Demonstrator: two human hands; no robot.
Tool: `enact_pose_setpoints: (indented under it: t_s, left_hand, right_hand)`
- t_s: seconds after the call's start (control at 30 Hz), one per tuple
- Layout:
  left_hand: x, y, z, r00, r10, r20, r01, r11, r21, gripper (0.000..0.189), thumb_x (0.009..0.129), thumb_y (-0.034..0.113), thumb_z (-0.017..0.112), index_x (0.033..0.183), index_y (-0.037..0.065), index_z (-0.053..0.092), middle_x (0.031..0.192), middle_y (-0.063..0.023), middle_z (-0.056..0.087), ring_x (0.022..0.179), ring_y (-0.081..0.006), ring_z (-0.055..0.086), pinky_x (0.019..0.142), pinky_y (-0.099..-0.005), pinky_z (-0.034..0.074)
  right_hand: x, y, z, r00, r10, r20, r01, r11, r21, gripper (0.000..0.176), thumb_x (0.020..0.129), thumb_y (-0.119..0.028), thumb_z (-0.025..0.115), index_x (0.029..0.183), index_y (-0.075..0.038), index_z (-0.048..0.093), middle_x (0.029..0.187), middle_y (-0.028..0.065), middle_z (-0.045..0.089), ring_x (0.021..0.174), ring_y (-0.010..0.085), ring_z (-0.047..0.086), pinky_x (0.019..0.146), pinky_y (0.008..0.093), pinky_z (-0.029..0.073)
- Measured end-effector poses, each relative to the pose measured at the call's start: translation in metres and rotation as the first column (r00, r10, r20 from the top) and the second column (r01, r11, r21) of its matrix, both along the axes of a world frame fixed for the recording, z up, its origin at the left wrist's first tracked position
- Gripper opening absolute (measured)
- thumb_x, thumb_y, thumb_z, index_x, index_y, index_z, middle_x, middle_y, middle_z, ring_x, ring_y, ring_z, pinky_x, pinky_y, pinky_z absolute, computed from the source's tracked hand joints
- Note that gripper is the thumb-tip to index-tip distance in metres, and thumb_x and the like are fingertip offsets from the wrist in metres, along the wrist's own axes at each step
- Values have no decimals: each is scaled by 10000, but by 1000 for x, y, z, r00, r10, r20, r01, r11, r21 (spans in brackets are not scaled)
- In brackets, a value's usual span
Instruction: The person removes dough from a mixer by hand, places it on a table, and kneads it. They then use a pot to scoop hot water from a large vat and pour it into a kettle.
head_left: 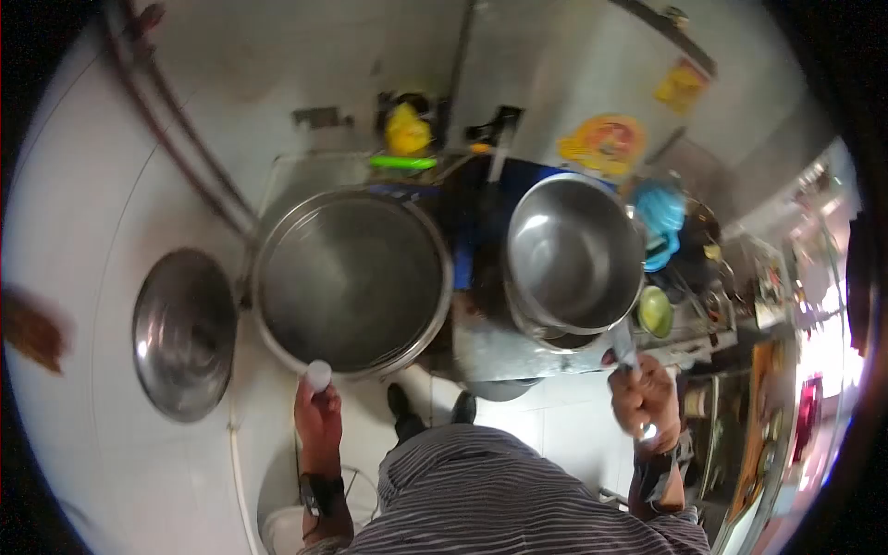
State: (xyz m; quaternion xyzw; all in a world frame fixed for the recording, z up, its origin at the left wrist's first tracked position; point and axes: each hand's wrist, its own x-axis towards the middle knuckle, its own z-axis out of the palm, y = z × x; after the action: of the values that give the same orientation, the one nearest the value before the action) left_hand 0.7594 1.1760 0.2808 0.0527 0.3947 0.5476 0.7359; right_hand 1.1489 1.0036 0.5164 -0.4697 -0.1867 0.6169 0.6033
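Note:
My left hand [318, 418] is closed around a small white round piece [319, 373] that looks like a cap, at the front rim of a wide steel pot [444, 277]. That pot seems to hold a greyish liquid. On the right, my right hand [645, 398] is wrapped round a grey handle that runs up to a deep steel saucepan [569, 250]. The saucepan tilts towards me and its shiny inside shows. Another metal vessel [566, 344] is partly hidden beneath it.
A large steel bowl [185, 333] is at the left. Behind the pot lie a yellow bag [407, 129] and a bright green strip [402, 163]. Right of the saucepan are a blue plastic bag [659, 217] and a green bowl [655, 312]. Shelves [754, 425] stand far right.

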Motion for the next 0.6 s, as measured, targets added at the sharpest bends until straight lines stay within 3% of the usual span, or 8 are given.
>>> enact_pose_setpoints:
  t_s: [0.13,0.27,0.33,0.37,0.4,0.43,0.5,0.6]
  left_hand:
    - [-33,-2,16,988,135,-72,-139,989,-47,261,971,289,493,1032,35,509,837,-75,542,652,-129,496,522,-236,392]
    - [-63,-12,21,973,204,-106,-214,972,-97,275,981,306,475,1032,38,509,820,-78,531,648,-128,486,517,-229,387]
    - [-81,-20,19,962,251,-107,-264,956,-130,277,984,310,470,1032,40,510,816,-78,527,641,-126,479,512,-226,384]
    - [-91,-26,16,954,280,-107,-294,941,-165,278,986,313,466,1031,43,511,811,-78,523,634,-123,473,507,-222,380]
    - [-101,-32,13,951,289,-111,-304,938,-168,278,986,313,466,1031,43,511,811,-78,523,634,-123,473,507,-222,380]
    - [-111,-37,9,942,307,-136,-327,931,-160,282,986,320,464,1033,46,513,810,-71,523,632,-117,470,502,-217,376]
    - [-133,-54,-4,930,330,-162,-354,921,-160,285,986,326,463,1035,50,515,808,-64,523,630,-112,468,496,-211,373]
    - [-149,-66,-6,859,259,-441,-329,940,-89,256,984,309,462,1025,67,533,801,-33,536,624,-93,464,479,-196,361]
  right_hand:
    - [-49,52,-39,928,340,-151,-367,904,-217,306,984,-192,478,1206,17,499,608,-65,282,419,29,240,352,201,181]
    - [-98,150,-116,838,535,111,-462,802,-378,204,992,-204,463,1008,-20,550,620,-52,349,424,49,337,371,221,272]
    - [-115,200,-167,623,642,447,-495,766,-410,189,972,-164,474,888,-9,544,631,8,431,456,144,444,423,309,391]
    - [-117,220,-187,55,387,921,-612,741,-275,179,928,-136,492,833,3,553,688,123,524,578,284,549,561,414,465]
    - [-115,239,-248,-268,-10,963,-650,740,-173,176,888,-145,503,836,11,564,763,213,555,724,367,579,675,455,473]
    - [-112,260,-293,-370,-136,919,-627,767,-139,209,896,-166,481,856,15,576,746,199,558,722,364,587,681,450,481]
    - [-127,290,-275,-396,164,904,-524,768,-368,232,891,-169,486,937,35,586,821,214,608,784,356,617,712,440,503]
    - [-116,321,-346,-563,235,793,-454,714,-534,292,885,-178,480,1043,43,587,943,230,644,854,339,640,764,410,518]
